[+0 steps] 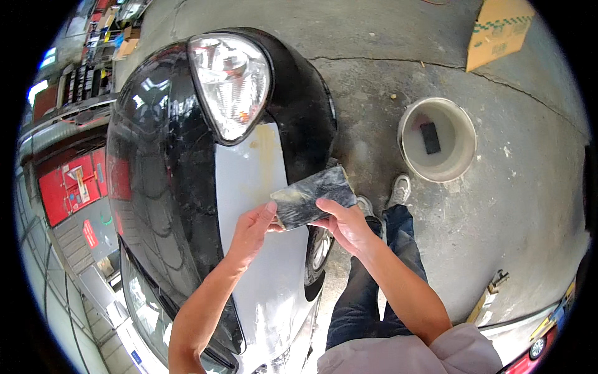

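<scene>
The left hand (251, 229) pinches the near left corner of a dark grey, rectangular, flexible-looking sheet with pale smears (313, 198), its thumb at the edge. The right hand (346, 227) grips the same sheet near its right part, with the thumb on top and the fingers below. The sheet is between the two hands, over the outer edge of a light grey car fender panel with a yellowish patch (251, 181); whether it touches the panel, I cannot tell.

In my judgement, the sheet could slip down if the thumbs become loose, because its surface looks wet. On the rough grey concrete floor (367, 112) it might collect grit, and this grit could scratch the panel. A careless swing could also mark the clear plastic headlight (232, 84) or the glossy black bonnet (149, 168) beside it.

Farther out, a round whitish bucket (466, 144) stands near the person's light-coloured shoe (400, 189), so a careless step might knock it. Inside are what seems to be cloudy liquid and a small black rectangular block (430, 138).
</scene>
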`<state>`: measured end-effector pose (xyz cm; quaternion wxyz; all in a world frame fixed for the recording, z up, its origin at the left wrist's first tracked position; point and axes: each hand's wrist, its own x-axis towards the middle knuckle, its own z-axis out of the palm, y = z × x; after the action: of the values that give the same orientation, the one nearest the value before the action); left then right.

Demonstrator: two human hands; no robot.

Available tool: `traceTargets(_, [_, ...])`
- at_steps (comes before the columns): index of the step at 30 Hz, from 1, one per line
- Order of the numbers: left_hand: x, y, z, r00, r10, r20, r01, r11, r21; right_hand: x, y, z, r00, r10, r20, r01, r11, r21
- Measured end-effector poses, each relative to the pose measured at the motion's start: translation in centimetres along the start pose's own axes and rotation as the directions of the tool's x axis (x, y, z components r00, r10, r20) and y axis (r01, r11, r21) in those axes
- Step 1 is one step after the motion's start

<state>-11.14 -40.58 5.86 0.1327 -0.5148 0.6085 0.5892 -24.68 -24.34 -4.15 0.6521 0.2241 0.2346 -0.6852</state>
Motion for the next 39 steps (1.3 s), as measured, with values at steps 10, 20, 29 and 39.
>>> traceTargets(10, [-1.0,1.8,0.5,0.949,0.213,-0.231,-0.218,0.976,0.001,-1.4,3.2,1.8,0.775,-0.584,0.241,0.294,-0.004,-0.956])
traceTargets(20, [0.5,4.6,-10.4,0.733,0.674,-0.086,-0.47,0.594,0.653,5.0,5.6,5.9,0.517,-0.61,0.601,0.535,-0.317,-0.783])
traceTargets(29, [3.1,0.9,-17.6,0.704,0.703,-0.101,-0.259,0.386,0.885,4.8,9.7,9.9,0.775,-0.427,0.465,0.382,-0.27,-0.884])
traceTargets(39, [3.2,1.2,-17.6,0.688,0.718,-0.105,-0.288,0.403,0.868,9.3,7.7,10.1,0.679,-0.562,0.472,0.465,-0.168,-0.869])
